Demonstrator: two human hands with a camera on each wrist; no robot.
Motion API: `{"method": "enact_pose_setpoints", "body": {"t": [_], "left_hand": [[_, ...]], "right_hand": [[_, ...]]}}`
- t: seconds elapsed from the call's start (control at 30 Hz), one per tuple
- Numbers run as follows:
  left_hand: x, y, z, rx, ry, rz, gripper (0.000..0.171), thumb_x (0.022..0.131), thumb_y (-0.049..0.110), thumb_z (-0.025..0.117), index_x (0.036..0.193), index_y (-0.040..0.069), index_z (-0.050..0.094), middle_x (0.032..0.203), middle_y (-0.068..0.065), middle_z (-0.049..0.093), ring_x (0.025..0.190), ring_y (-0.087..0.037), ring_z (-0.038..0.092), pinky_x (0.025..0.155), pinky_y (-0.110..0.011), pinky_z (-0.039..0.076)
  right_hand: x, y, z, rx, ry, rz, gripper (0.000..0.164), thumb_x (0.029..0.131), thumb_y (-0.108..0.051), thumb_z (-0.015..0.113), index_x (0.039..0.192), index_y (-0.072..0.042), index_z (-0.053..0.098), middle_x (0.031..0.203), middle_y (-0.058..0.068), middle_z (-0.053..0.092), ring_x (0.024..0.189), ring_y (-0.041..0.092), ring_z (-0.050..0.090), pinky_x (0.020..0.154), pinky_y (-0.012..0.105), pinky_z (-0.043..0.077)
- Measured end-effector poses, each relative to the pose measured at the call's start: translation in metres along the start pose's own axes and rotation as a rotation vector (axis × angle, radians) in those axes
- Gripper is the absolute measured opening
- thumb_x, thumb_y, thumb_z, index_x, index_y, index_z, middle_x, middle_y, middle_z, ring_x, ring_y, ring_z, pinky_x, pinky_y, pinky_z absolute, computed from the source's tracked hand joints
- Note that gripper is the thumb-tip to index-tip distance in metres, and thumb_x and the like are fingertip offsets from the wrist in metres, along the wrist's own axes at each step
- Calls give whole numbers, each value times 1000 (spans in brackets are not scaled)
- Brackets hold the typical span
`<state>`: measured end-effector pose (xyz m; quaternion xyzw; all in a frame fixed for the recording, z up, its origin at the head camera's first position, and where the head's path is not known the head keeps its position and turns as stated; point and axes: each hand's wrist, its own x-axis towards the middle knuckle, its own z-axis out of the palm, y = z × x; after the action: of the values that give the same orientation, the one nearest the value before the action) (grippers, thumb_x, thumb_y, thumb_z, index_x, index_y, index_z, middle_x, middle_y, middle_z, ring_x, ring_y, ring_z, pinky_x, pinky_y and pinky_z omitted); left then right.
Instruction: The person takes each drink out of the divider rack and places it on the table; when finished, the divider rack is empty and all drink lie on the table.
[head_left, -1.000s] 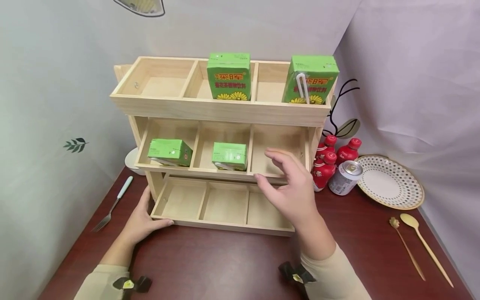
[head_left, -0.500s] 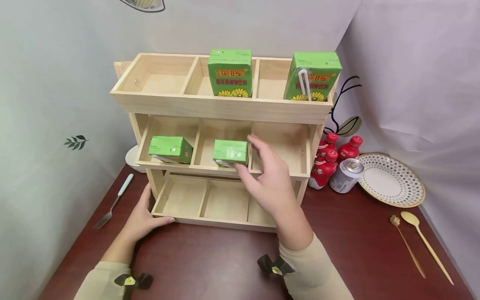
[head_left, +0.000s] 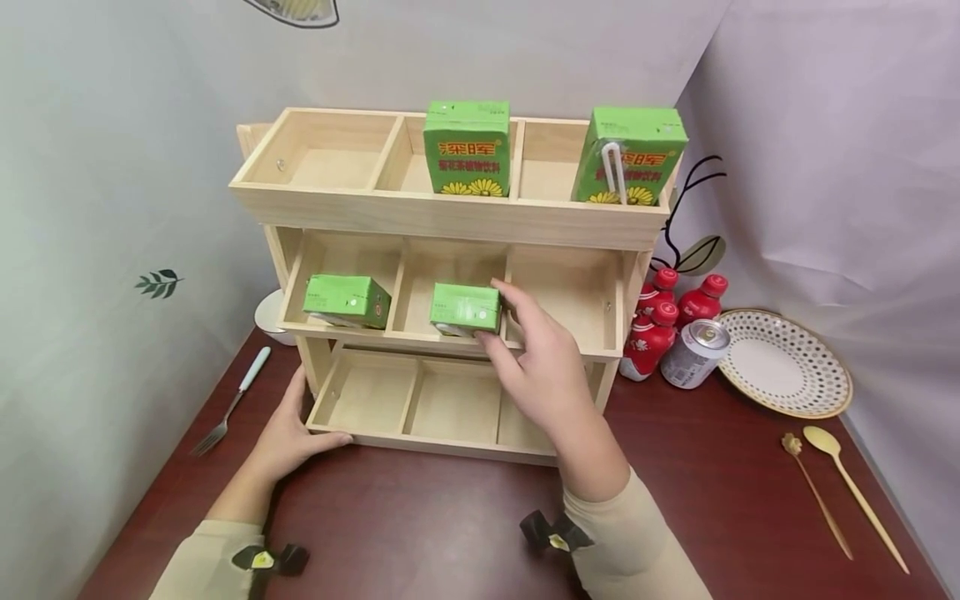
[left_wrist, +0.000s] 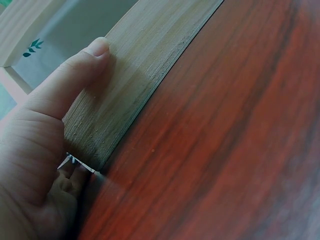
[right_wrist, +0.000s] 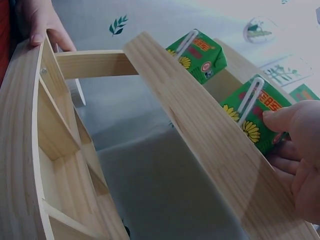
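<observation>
A three-tier wooden rack stands on the table. My left hand grips its bottom left corner. In the left wrist view the thumb lies along the front board, the other fingers round the end. My right hand pinches the green drink carton in the middle tier's centre compartment. In the right wrist view its thumb presses this carton's printed front beside a white straw, the fingers at its side. Another green carton tilts back in the compartment to the left.
Two green cartons, centre and right, stand in the top tier. Right of the rack are red bottles, a can, a dotted plate and two gold spoons. Left are a fork and a white bowl.
My right hand has moved left from the middle tier's right compartment to the centre carton and taken hold of it. The left hand keeps its place at the rack's corner.
</observation>
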<state>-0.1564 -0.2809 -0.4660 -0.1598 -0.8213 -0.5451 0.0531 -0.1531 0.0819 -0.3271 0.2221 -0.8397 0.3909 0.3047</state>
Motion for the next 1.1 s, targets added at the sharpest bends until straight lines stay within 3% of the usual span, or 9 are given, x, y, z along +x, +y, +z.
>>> {"method": "enact_pose_setpoints", "body": {"t": [0.23,0.57,0.77,0.9,1.1], "left_hand": [[0,-1,-1,1,5,8,127,53,1,94,154,17,19,148,-14,35,127,-19,38,97,-16,31],[0,0,0,15,10,7,128,53,2,95,155,20,19,149,-9,33,129,-16,35,98,-16,29],[0,0,-1,7,7,9,128,53,2,94,155,19,18,150,-10,32,130,-19,36,98,-16,31],[0,0,0,4,7,9,128,54,2,94,155,18,18,150,-11,33,129,-21,36,98,-17,31],[0,0,0,-6,6,10,128,54,1,94,155,18,18,150,-13,32,128,-22,37,98,-18,33]], "right_hand": [[-1,2,0,15,5,-24,55,88,-21,71,139,-13,51,125,6,63,115,15,59,93,33,47],[-1,3,-3,106,-7,-28,49,88,-15,72,134,-12,55,125,6,63,115,19,58,67,26,55],[-1,3,-4,215,7,-4,45,88,-14,72,131,-11,56,122,5,64,113,20,59,69,36,56],[0,2,-6,312,30,14,46,86,-5,73,130,-9,57,121,5,65,112,19,61,72,33,55],[4,-9,-13,482,74,-1,48,80,16,69,125,7,55,119,17,64,108,27,63,85,33,51]]}}
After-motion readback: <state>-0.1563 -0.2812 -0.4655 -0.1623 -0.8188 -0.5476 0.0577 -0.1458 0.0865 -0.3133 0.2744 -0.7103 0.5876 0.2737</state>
